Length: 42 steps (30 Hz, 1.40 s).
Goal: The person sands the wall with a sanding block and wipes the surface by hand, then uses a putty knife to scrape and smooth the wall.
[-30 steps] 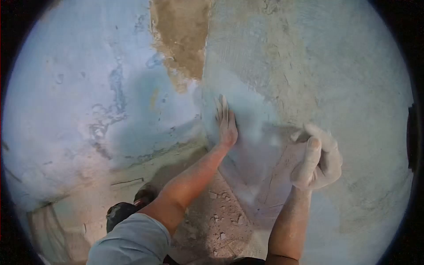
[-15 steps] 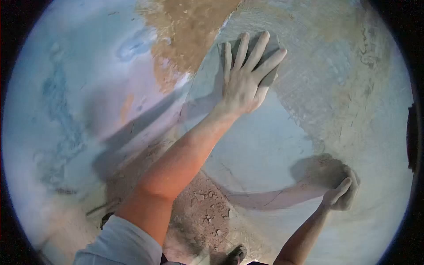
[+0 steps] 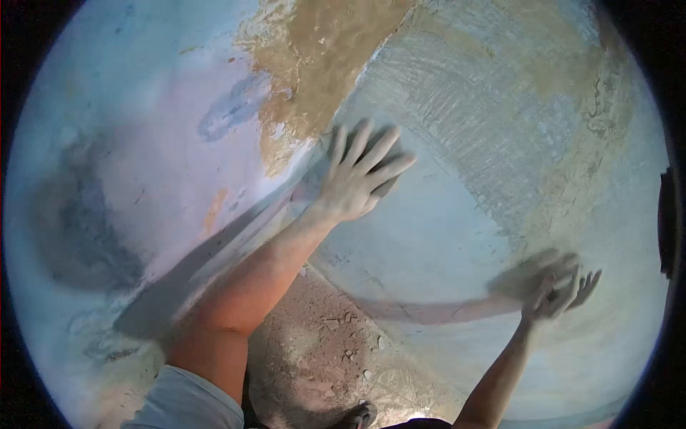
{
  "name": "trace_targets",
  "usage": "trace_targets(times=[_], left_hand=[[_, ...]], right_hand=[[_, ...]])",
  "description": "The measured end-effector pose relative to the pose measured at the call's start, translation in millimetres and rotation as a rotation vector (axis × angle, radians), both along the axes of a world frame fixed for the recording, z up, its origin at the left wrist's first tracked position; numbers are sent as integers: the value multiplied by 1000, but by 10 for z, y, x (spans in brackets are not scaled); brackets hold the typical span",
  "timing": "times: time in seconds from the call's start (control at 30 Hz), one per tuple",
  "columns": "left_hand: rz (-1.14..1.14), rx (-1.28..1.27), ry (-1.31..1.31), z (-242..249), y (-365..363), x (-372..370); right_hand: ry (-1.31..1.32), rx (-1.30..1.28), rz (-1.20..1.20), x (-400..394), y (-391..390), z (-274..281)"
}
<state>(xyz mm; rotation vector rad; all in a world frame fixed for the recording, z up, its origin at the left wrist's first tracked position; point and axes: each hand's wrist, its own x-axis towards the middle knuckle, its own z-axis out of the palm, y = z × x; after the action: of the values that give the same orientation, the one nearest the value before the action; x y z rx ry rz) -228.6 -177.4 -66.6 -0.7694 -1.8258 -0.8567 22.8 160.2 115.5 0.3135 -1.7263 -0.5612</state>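
My left hand (image 3: 357, 175) is pressed on a flat dark piece (image 3: 386, 187) whose edges show between and beside the spread fingers, against the pale blue wall surface (image 3: 421, 222). Dust coats the hand. Lower right, my right hand (image 3: 561, 294) is raised off the wall with its fingers apart, its shadow falling just to the left. Nothing shows in that hand.
Tan rough plaster (image 3: 321, 43) runs down from the top, beside a scored grey patch (image 3: 464, 121). A pinkish area (image 3: 171, 164) lies left. Below is dusty ground with broken chips (image 3: 336, 343) and a shoe (image 3: 361, 415).
My left hand has moved down and left over the wall, the dark piece still under it. My right hand's fingers have opened from a curled pose. The view has shifted slightly.
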Motion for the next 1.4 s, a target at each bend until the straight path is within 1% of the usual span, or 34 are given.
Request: trace_targets(times=[0.03,0.07,0.13,0.17,0.2,0.27,0.3,0.33,0.4,0.47,0.5,0.53,0.6,0.67,0.73,0.8,0.83,0.93,1.0,1.03,1.13,1.17,1.2,1.27,1.33,1.4], left_hand=[[17,27,48,275,36,-6],[-20,8,67,550,83,26],[-58,-27,129,1145,165,115],[-61,-43,164,1430,207,187],[-68,-56,195,1575,235,209],[-2,22,226,1644,260,106],[28,59,246,1670,276,58],[70,29,214,1562,262,28],[142,-38,133,969,119,-9],[86,-58,158,304,-61,-100],[56,-121,93,-2,-200,-90],[26,-182,29,-272,-305,-83],[23,-183,30,-740,-327,-106],[40,-161,18,-736,-302,-74],[76,-114,9,-378,-221,-19],[115,-60,68,-66,-195,-98],[136,-32,93,124,-192,-123],[-4,98,121,729,-243,-131],[31,87,165,999,-189,-127],[49,82,188,1059,-168,-136],[69,15,140,969,-155,-137],[110,-13,167,879,-158,-96],[97,-18,127,677,-168,-76],[70,-32,64,82,-227,-126],[-9,-74,24,-469,-325,-146],[4,-124,-54,-691,-348,-55]], right_hand=[[14,-57,9,71,150,-49],[28,-113,20,125,265,-104],[48,-63,-33,252,365,-68],[42,4,-68,333,569,-32],[65,-28,-25,332,613,-40],[109,-95,50,313,602,-67],[95,-93,3,333,480,-51],[79,-93,39,308,488,-76],[32,-103,99,326,512,-176],[28,-141,114,303,456,-223],[22,-168,120,307,444,-246],[17,-192,125,312,431,-273],[33,-209,90,316,441,-301],[22,-188,96,309,489,-283],[40,-164,63,302,477,-234],[43,-154,43,287,478,-253],[35,-164,101,267,447,-248],[45,-138,4,315,404,-243],[54,-138,24,310,422,-257],[59,-138,34,304,427,-262],[51,-145,-17,325,425,-291],[48,-143,-26,324,428,-293],[51,-138,-23,326,430,-291],[53,-137,-20,331,445,-293],[51,-137,-18,339,449,-298],[58,-125,-12,324,426,-283]])
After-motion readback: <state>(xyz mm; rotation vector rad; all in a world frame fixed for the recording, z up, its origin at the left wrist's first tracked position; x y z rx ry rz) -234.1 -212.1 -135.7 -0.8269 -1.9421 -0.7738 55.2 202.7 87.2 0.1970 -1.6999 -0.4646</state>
